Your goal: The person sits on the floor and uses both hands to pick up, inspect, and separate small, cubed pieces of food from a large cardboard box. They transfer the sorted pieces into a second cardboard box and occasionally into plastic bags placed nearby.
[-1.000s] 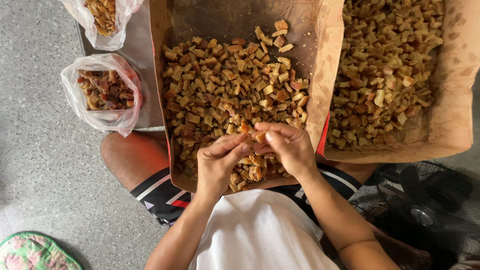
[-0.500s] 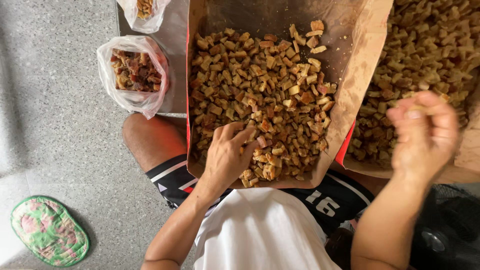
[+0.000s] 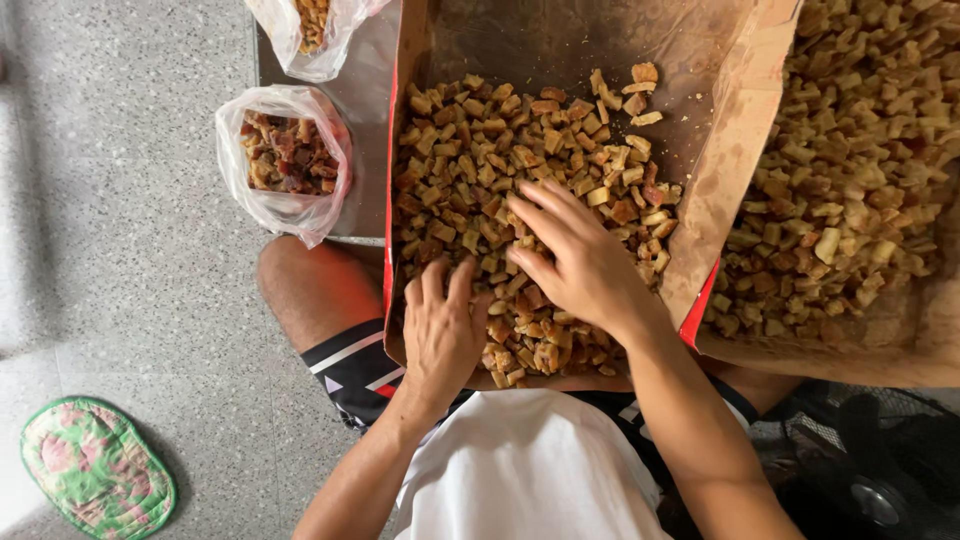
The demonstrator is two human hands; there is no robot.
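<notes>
Both hands are laid flat, fingers spread and nothing pinched: the left hand and right hand are pressed on the fried pieces in the near cardboard box. Much appears unsorted. Beyond the fingertips bare cardboard is left; box walls close in sideways.

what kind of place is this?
Likely a home or small food-prep spot, worked on the floor: speckled terrazzo floor, paper-lined cardboard boxes of fried cubes, tied-open plastic bags.
</notes>
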